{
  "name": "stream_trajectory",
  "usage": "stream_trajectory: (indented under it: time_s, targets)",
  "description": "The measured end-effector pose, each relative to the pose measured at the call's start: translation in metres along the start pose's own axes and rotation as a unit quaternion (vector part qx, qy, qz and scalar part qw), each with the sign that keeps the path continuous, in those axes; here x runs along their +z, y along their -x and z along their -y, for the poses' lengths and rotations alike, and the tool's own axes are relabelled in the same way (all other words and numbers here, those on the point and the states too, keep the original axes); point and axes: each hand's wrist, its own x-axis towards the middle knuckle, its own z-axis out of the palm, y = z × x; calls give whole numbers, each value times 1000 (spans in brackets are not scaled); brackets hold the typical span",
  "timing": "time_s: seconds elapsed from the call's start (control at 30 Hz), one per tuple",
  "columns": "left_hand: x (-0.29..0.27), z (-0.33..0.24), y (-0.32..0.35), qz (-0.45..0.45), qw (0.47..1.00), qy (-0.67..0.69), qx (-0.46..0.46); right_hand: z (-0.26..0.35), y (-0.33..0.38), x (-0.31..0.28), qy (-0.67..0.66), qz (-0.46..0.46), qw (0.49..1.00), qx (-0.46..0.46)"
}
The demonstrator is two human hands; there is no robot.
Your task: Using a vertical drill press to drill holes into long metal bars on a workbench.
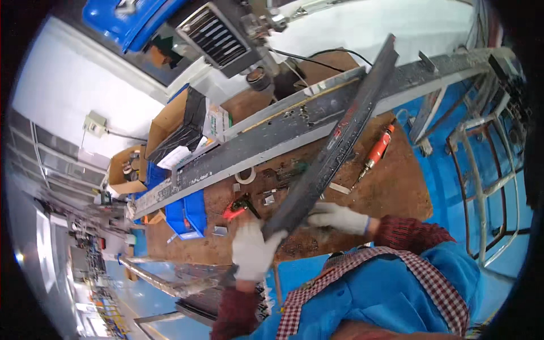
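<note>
Gripping the long dark metal bar (335, 144) near its lower end: left hand (252, 252), white glove, lower centre of frame, thumb wrapped over the edge. Right hand (340, 219), also gloved, sits just beside the bar, right of centre at the lower part, fingers pointing at it; cannot tell if it grips or even touches. Maroon knit sleeves (411, 233) on both arms.

Bar runs diagonally, lower centre to upper right, passing over the brown bench top (408, 190). Loose on the bench, left of the bar: small metal pieces (269, 200), a red-and-black tool (233, 211), a white ring (246, 177). Blue bin (194, 216) at the bench's near edge, left of centre. Right of the bar: red handheld tool (378, 149), lying tilted, thin tip toward lower left.

Behind that, a long grey channel (258, 137) crosses from left of centre to upper right; bar overlaps it in view, contact unclear. Farther back: open cardboard box (168, 122) left of centre, dark machine with a slatted panel (216, 38) at top. Tubular metal frame (480, 192) on blue floor, far right.
</note>
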Motion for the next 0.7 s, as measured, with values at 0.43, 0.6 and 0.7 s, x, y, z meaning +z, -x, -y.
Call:
stream_trajectory:
  time_s: [0.43,0.6,0.7]
  targets:
    - [-48,35,116,358,929,-90,22,-29,69,88,-78,-182,973,-121]
    - [-43,49,134,443,895,8,51,-25,130,126,27,-264,963,-41]
    - [-43,53,136,489,868,59,64,-3,161,143,122,-351,921,-116]
